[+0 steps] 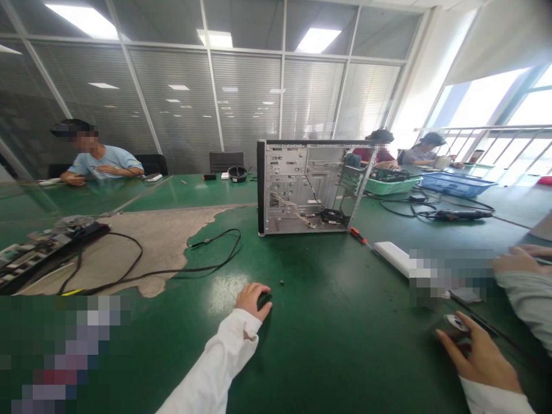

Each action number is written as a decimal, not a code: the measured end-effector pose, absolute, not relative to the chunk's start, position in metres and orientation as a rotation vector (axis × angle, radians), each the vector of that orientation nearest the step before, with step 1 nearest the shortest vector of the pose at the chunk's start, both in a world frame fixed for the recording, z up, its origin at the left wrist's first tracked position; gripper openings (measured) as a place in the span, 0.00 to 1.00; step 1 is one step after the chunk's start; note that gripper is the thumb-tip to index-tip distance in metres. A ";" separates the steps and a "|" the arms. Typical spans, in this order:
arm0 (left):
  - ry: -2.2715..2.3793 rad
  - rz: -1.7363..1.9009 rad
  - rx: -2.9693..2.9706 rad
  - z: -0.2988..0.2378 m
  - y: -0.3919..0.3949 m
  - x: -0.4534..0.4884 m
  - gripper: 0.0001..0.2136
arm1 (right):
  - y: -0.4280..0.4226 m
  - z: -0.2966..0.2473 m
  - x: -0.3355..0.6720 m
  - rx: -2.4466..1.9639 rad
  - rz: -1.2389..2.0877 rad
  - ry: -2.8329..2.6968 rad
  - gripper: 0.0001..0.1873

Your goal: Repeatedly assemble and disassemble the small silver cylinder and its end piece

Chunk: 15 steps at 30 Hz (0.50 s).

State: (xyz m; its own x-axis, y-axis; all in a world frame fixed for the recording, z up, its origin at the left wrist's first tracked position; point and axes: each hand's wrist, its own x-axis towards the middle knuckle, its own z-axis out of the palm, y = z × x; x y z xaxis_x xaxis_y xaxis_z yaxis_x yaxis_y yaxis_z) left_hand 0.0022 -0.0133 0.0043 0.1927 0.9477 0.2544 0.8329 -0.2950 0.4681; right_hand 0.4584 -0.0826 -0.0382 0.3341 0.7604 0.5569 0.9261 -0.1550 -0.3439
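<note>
My left hand, in a white sleeve, rests on the green table with its fingers curled over a small dark object I cannot name. A tiny screw lies just right of it. My right hand is at the lower right, fingers wrapped round a small round black-and-silver part. An open computer case stands upright beyond both hands, its side panel off and wires showing inside. A red-handled screwdriver lies at its right front corner.
Black cables loop across a worn patch of table at the left, beside circuit boards. A white flat box lies right of the case. Another person's hand and sleeve reach in at far right. Other people sit at the back; green and blue baskets stand behind.
</note>
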 end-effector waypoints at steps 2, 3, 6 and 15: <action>1.700 0.728 2.253 0.006 -0.014 0.002 0.13 | -0.080 -0.035 0.469 -1.946 -0.521 -1.451 0.39; 1.698 0.723 2.260 0.007 -0.014 0.002 0.13 | -0.080 -0.031 0.468 -1.927 -0.622 -1.420 0.39; 1.697 0.709 2.280 0.009 -0.016 0.002 0.13 | -0.082 -0.016 0.439 -1.818 -0.816 -1.408 0.35; 1.674 0.691 2.270 0.012 -0.016 0.001 0.13 | -0.059 0.010 0.256 -1.174 -0.159 -2.452 0.23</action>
